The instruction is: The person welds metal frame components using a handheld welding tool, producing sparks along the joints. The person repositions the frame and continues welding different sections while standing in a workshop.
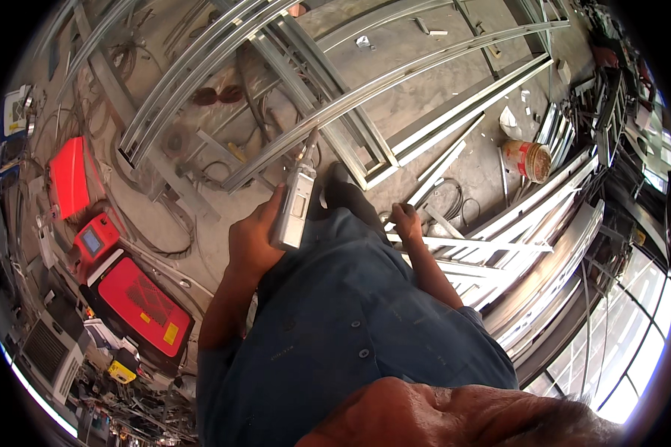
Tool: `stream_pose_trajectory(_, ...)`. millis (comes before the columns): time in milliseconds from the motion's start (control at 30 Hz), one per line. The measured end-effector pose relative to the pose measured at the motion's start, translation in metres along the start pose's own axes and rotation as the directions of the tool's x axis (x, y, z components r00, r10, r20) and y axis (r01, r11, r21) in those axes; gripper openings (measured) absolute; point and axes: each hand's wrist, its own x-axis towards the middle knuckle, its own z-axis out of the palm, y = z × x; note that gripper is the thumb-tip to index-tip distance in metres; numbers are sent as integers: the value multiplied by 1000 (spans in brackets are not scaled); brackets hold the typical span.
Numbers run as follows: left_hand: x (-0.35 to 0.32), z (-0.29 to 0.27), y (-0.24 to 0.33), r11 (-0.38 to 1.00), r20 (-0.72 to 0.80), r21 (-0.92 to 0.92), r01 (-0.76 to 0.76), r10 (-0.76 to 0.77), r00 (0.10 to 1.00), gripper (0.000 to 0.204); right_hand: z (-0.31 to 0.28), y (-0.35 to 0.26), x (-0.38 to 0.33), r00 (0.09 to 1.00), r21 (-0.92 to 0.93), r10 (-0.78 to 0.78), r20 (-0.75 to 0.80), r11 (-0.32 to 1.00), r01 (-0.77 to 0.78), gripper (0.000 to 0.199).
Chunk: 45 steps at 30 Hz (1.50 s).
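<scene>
My left hand (255, 240) is closed round a silver, boxy welding gun (297, 207) with a narrow pointed nozzle. The nozzle points up and away, its tip by the near edge of a long metal profile (335, 112). That profile lies across a welded metal frame (350, 134) on the floor in front of me. My right hand (408, 222) hangs lower right with its fingers curled in, close to the ends of some loose metal bars (470, 244). What it holds, if anything, is hidden. My dark shoe (341, 175) shows beside the frame's corner.
A red machine (143, 307) with a small screen (92, 240) stands at left, near a red cover (69, 179). Cables (173, 246) trail over the concrete floor (425, 67). A tub (528, 159) and stacked metal lengths (559, 223) are at right.
</scene>
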Motion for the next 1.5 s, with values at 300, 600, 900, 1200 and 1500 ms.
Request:
stream_pose_trajectory(300, -11, 26, 86, 985, -116, -101, -139, 127, 985, 88, 54, -130, -123, 83, 356, -481, 873, 744, 565, 53)
stream_pose_trajectory(600, -117, 1, 84, 911, -417, -225, 345, -410, 811, 52, 117, -138, -183, -370, 522, -396, 840, 406, 750, 41)
stream_pose_trajectory(900, -266, 24, 64, 699, -798, -361, 618, -574, 183, 30, 233, -286, -72, -111, 35, -752, 649, -116, 993, 36)
stream_pose_trajectory(1200, -346, 84, 63, 480, -766, -515, 710, -629, -130, 35, 335, -352, 54, 117, -530, -712, 692, -392, 752, 47)
stream_pose_trajectory(1500, -379, 122, 107, 367, -648, -740, 564, -614, -451, 31, 384, -343, 83, 308, -591, -568, 763, -420, 689, 48)
